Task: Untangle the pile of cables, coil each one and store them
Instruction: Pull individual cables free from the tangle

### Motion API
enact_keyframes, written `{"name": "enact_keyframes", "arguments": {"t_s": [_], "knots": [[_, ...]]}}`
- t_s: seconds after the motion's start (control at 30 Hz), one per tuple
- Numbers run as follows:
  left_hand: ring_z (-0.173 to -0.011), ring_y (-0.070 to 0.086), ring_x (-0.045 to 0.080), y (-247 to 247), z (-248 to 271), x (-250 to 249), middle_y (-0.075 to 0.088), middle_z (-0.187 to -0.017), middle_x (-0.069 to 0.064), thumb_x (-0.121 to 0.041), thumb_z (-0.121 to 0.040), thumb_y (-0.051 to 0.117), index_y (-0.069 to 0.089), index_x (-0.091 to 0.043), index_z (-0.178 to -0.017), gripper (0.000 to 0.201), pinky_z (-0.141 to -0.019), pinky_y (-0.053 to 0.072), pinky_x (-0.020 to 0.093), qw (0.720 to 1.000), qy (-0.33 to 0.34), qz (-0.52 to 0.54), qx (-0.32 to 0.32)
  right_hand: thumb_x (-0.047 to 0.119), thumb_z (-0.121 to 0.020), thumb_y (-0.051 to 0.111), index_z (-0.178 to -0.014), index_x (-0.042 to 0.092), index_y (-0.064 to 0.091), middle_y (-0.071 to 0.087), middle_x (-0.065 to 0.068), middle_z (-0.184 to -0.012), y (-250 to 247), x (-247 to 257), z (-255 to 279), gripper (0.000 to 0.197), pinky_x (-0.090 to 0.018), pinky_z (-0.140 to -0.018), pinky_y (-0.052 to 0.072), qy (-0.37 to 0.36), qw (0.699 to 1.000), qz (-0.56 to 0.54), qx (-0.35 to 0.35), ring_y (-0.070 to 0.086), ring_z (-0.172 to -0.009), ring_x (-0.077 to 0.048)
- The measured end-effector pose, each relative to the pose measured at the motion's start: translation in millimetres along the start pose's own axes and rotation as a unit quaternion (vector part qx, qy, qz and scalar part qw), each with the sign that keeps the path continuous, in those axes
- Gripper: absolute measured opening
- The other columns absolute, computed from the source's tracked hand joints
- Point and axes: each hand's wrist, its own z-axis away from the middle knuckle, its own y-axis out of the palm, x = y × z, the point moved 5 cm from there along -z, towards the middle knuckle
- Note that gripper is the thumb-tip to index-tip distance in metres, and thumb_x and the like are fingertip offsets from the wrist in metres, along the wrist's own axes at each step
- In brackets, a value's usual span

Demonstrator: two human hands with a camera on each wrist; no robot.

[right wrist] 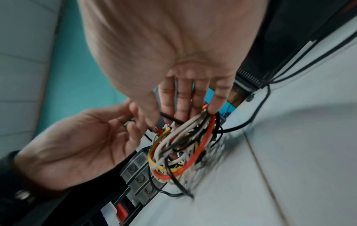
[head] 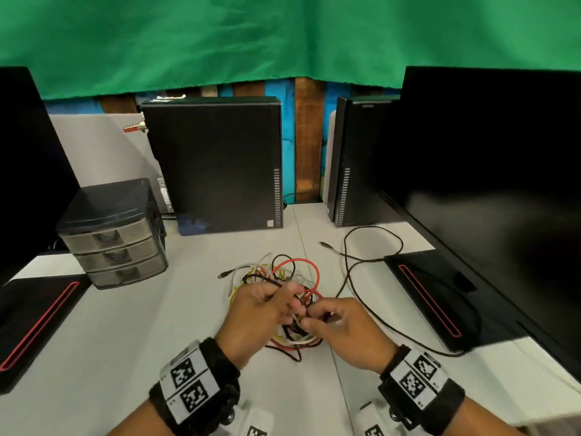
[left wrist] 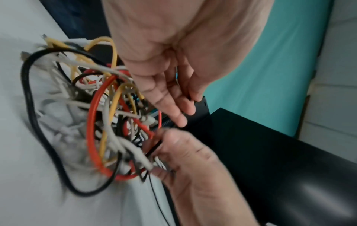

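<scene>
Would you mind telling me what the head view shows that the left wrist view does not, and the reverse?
Only the head view shows the drawer unit, the black tower, the loose black cable trailing right across the table, and both wristbands. Only the left wrist view shows the hands from the palm side and a thin black strand pinched by the right hand. Both show the cable tangle with its red loop, and the left hand at it.
</scene>
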Motion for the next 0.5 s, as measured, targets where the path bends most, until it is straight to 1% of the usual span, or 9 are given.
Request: {"name": "enact_keyframes", "arguments": {"t_s": [0.07,0.13,0.2,0.23,0.3,0.33,0.37,0.43,0.5], "knots": [[-0.080,0.071,0.014,-8,2,-21,0.077,-0.087,0.007,-0.026,-0.094,0.061,0.075,-0.008,-0.076,0.029,-0.070,0.055,0.022,0.999,0.026,0.032,-0.010,0.020,-0.093,0.071,-0.084,0.016,0.078,0.074,0.007,-0.078,0,-6,-1,0.012,-0.018,-0.071,0.049,0.019,1.000,0.016,-0.001,0.064,-0.072,-0.002],[-0.082,0.070,0.012,-22,-1,-37,0.075,-0.085,0.001,-0.034,-0.087,0.061,0.073,-0.008,-0.083,0.030,-0.073,0.055,0.025,0.989,0.040,0.141,-0.028,0.025,-0.095,0.069,-0.085,0.023,0.080,0.074,0.010,-0.078,-3,-10,-4,0.014,-0.021,-0.072,0.052,0.015,0.998,0.064,-0.008,0.066,-0.073,-0.003],[-0.076,0.066,0.010,-34,-8,-41,0.067,-0.078,-0.003,-0.038,-0.083,0.062,0.073,-0.010,-0.094,0.032,-0.068,0.053,0.024,0.962,0.030,0.269,-0.047,0.029,-0.096,0.067,-0.087,0.026,0.080,0.074,0.013,-0.080,-3,-11,-6,0.016,-0.023,-0.073,0.054,0.014,0.995,0.103,-0.001,0.067,-0.075,-0.003],[-0.071,0.063,0.009,-35,-10,-36,0.064,-0.077,-0.002,-0.037,-0.083,0.065,0.073,-0.012,-0.097,0.030,-0.064,0.051,0.023,0.957,0.017,0.284,-0.049,0.030,-0.096,0.066,-0.088,0.027,0.079,0.073,0.013,-0.081,-3,-9,-7,0.016,-0.023,-0.073,0.054,0.012,0.994,0.109,-0.001,0.066,-0.076,-0.003],[-0.062,0.057,0.009,-18,-9,-17,0.061,-0.078,0.001,-0.030,-0.085,0.071,0.074,-0.014,-0.093,0.019,-0.056,0.045,0.022,0.979,-0.013,0.202,-0.007,0.031,-0.096,0.066,-0.086,0.028,0.079,0.071,0.013,-0.079,-3,0,-9,0.017,-0.027,-0.074,0.053,-0.018,0.993,0.115,-0.014,0.065,-0.076,-0.005],[-0.058,0.055,0.008,-6,-5,-7,0.062,-0.074,0.003,-0.026,-0.089,0.071,0.074,-0.014,-0.088,0.012,-0.053,0.044,0.021,0.993,-0.019,0.118,0.022,0.031,-0.096,0.064,-0.087,0.028,0.079,0.070,0.014,-0.078,-3,6,-8,0.017,-0.027,-0.074,0.052,-0.042,0.991,0.126,-0.018,0.063,-0.077,-0.006],[-0.054,0.055,0.007,4,-1,3,0.062,-0.068,0.003,-0.022,-0.092,0.069,0.074,-0.015,-0.082,0.013,-0.052,0.042,0.021,0.999,-0.012,0.029,0.041,0.031,-0.097,0.063,-0.089,0.030,0.078,0.068,0.015,-0.077,-2,12,-8,0.018,-0.026,-0.074,0.050,-0.067,0.987,0.147,-0.018,0.061,-0.079,-0.007],[-0.049,0.056,0.006,11,0,5,0.064,-0.058,0.001,-0.019,-0.097,0.065,0.073,-0.014,-0.073,0.026,-0.053,0.043,0.020,0.997,0.033,-0.071,0.021,0.033,-0.097,0.059,-0.091,0.032,0.077,0.068,0.016,-0.078,0,18,-6,0.019,-0.026,-0.074,0.048,-0.092,0.979,0.183,-0.018,0.059,-0.080,-0.006],[-0.054,0.061,0.008,-2,-3,-11,0.066,-0.060,-0.001,-0.018,-0.097,0.062,0.075,-0.008,-0.080,0.024,-0.057,0.048,0.019,0.995,0.077,-0.054,-0.034,0.035,-0.097,0.062,-0.090,0.028,0.078,0.072,0.013,-0.081,-5,13,-7,0.018,-0.031,-0.074,0.052,-0.073,0.982,0.175,-0.022,0.063,-0.079,-0.007]]}}
